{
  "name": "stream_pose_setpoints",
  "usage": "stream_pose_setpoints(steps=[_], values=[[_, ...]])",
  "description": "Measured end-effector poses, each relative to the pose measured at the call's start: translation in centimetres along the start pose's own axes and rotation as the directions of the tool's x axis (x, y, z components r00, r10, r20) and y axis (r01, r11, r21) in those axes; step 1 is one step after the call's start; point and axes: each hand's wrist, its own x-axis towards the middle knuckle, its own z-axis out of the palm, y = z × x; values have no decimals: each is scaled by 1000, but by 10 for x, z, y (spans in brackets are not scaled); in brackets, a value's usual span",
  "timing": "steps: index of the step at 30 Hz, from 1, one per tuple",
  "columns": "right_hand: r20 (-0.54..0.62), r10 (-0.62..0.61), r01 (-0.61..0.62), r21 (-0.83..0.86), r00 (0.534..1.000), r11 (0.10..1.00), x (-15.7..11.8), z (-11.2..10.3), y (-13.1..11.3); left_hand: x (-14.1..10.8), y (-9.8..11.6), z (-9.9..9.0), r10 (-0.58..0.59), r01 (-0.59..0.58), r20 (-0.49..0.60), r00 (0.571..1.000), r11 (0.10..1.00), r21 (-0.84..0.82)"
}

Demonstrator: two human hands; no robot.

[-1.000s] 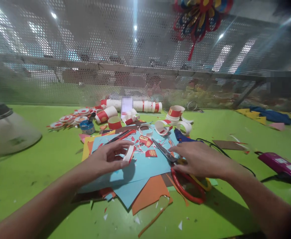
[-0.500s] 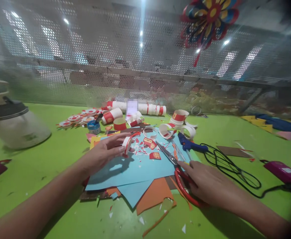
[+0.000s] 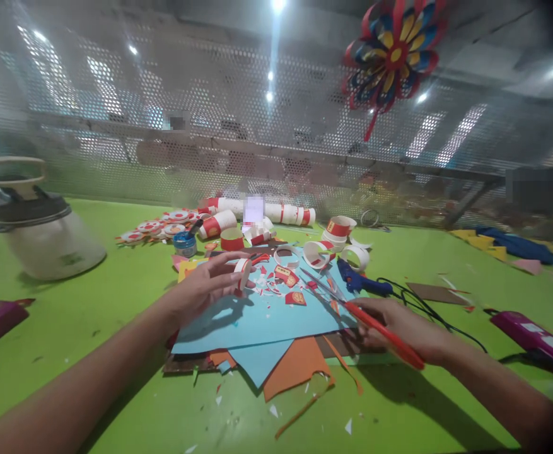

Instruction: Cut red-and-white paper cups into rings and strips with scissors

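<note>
Red-handled scissors in my right hand, blades parted over right side of blue sheet. Left hand pinches a red-and-white paper ring over the sheet's far left part. Light pinch suits thin paper, hard squeeze could crease it; fingertips best clear of blades, ring steady, short snips if cutting. Green tabletop under sheet; scraps on and nearer than it. Glue gun at sheet's right, blue jar beyond its far left corner. Mesh screen behind, flower decoration high right of sheet.

dim overhead lamps flare; soft shadows, hazy background, dark right corners.
</note>
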Motion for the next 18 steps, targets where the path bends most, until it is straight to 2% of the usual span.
stream_pose_setpoints(steps=[2, 3, 5, 6, 8, 9, 11, 14, 18], values=[[35, -112, 101, 228, 993, 968, -10, -4, -1, 0, 1, 0, 6, -6, -13, 1000, 1000, 1], [38, -175, 145, 406, 984, 902, -15, -5, -3, 1, 0, -1, 12, -12, -21, 1000, 1000, -2], [-41, -260, 223, 655, 965, 722, -21, -3, -9, 2, -1, -2, 28, -29, -48, 998, 999, -20], [-85, -287, 259, 714, 954, 651, -23, -2, -13, 2, -2, -2, 33, -36, -68, 997, 999, -31], [-112, -314, 290, 742, 943, 605, -20, 1, -23, 3, -3, -3, 43, -49, -107, 993, 998, -50], [-87, -312, 273, 730, 946, 626, -16, 2, -30, 3, -3, -3, 49, -57, -122, 991, 997, -56], [19, -280, 201, 651, 960, 732, -6, 2, -42, 3, 0, -3, 67, -77, -150, 986, 995, -62], [117, -289, 199, 486, 950, 851, 8, 3, -57, 1, 6, -3, 78, -91, -181, 980, 994, -64], [60, -261, 239, 251, 963, 938, 14, 8, -62, -1, 10, -2, 84, -86, -152, 985, 996, -7]])
